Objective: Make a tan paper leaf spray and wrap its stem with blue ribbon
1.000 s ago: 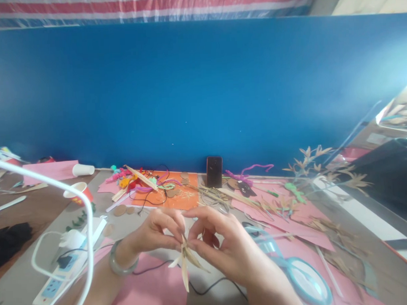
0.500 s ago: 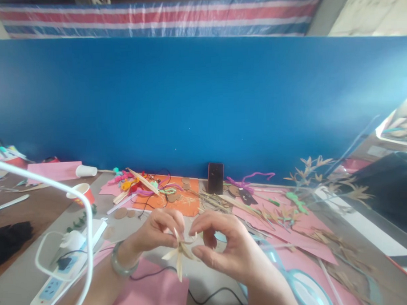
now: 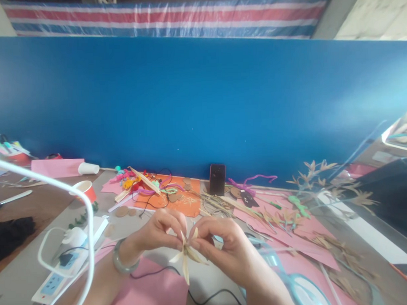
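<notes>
1 tub (image 3: 20,158) w/ pens (image 3: 8,145), flower (image 3: 185,257) btwn fingers (image 3: 206,249)

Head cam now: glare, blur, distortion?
Head view: pale glare washes the right end of the blue board; head view: shiny streaks on the striped plastic; head view: soft and hazy overall, so fine detail on the petals at the fingers is lost; head view: right side looks stretched.
</notes>
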Motion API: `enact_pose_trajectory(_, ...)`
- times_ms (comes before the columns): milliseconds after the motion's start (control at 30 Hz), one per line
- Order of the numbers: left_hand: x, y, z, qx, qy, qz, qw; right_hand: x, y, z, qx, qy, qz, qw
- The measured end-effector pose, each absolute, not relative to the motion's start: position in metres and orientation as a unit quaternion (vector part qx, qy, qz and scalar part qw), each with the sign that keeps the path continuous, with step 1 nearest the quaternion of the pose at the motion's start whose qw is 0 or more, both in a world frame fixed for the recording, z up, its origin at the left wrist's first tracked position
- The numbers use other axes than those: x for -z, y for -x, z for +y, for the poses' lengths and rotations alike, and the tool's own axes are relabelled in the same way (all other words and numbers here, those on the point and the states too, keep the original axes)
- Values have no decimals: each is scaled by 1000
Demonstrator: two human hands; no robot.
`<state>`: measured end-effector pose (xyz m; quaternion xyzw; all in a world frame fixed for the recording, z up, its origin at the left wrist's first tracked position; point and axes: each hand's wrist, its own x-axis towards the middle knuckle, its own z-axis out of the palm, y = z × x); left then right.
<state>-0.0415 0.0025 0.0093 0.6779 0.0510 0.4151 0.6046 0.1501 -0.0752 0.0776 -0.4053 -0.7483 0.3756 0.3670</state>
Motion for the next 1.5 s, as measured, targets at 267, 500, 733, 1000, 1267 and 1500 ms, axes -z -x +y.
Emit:
enact_pose_trajectory(267, -10, 42, 3, -427, -663, 20, 615, -82, -151, -74, -394, 387, -752, 360)
enact_pose_trajectory(500, -11, 43, 3, -425, -663, 35, 615, -79, -153, -72, -376, 379, -737, 414)
enact_pose_trajectory(733, -10, 43, 5, -372, -693, 51, 615, -75, -149, -73, -367, 408, -741, 386)
enact_pose_trajectory(1000, -6, 43, 7, -324, -714, 64, 618, -74, -147, -74, -384, 406, -742, 369)
enact_pose_trajectory(1267, -13, 39, 3, -294, -703, 43, 646, -76, -143, -72, -389, 393, -750, 364)
enact_pose_trajectory(1500, -23, 39, 0, -297, -719, 51, 627, -73, -141, -70, -422, 351, -747, 375)
